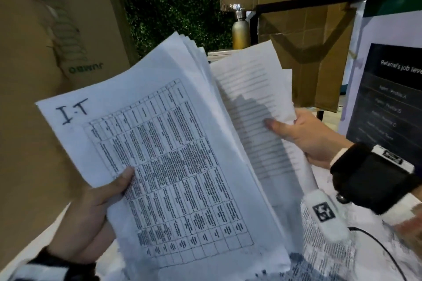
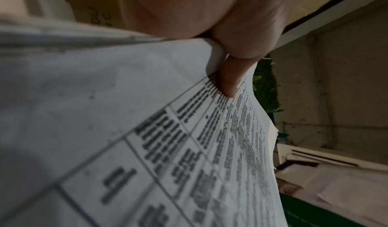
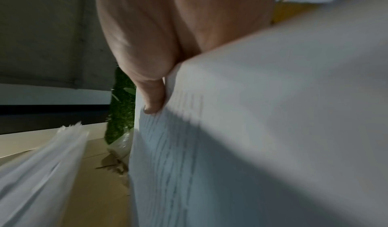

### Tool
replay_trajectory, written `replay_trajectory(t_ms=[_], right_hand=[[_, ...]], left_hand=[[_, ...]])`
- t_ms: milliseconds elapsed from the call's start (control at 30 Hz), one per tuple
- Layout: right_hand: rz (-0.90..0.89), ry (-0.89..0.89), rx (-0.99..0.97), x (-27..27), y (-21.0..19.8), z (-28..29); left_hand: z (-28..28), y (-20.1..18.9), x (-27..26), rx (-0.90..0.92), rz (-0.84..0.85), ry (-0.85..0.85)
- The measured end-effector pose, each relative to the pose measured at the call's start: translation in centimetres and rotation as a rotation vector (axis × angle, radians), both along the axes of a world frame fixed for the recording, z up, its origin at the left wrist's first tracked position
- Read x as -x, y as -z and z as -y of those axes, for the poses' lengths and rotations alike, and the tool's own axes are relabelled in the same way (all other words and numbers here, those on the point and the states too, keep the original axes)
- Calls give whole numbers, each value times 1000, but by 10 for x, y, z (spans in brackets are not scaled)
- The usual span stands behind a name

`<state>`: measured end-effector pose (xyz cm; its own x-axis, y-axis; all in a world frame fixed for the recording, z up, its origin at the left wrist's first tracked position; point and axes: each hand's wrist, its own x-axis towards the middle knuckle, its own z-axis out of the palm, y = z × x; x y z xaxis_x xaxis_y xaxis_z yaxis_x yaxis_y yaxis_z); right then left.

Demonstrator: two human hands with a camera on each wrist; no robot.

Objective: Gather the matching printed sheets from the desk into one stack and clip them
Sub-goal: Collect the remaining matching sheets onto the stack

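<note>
Holding: your left hand (image 1: 91, 207) pinches the thick white stack of table-printed sheets (image 1: 173, 166), thumb on top.
Right hand (image 1: 312, 137): clamped on a thinner bundle of lined white sheets (image 1: 253, 102), just right of the stack.
Done: gathering looks under way, both lots lifted.
Left: merge them, square edges, clip; you have no clip in view.
More sheets: loose printed pages (image 1: 324, 246) lie below the stack.
</note>
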<state>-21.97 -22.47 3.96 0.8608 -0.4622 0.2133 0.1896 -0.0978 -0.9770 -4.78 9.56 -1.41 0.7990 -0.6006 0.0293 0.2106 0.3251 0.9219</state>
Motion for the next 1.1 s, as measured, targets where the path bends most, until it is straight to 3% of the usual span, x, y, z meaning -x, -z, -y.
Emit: replay_trajectory(t_ms=[133, 267, 467, 633, 833, 1000, 1100], right_hand=[[73, -124, -30, -12, -3, -33], [114, -122, -17, -15, -6, -55], [167, -97, 237, -11, 1, -72], [147, -138, 164, -12, 36, -80], [108, -211, 113, -7, 40, -74], [179, -280, 148, -3, 29, -78], [79, -375, 264, 2, 33, -88]], left_hand=[[22, -6, 9, -3, 50, -51], [25, -6, 12, 2, 63, -66], [14, -11, 17, 84, 167, -222], [9, -11, 29, 67, 388, -322], [-2, 2, 20, 45, 444, -242], [-2, -19, 29, 84, 509, -202], [-3, -28, 35, 101, 568, -170]])
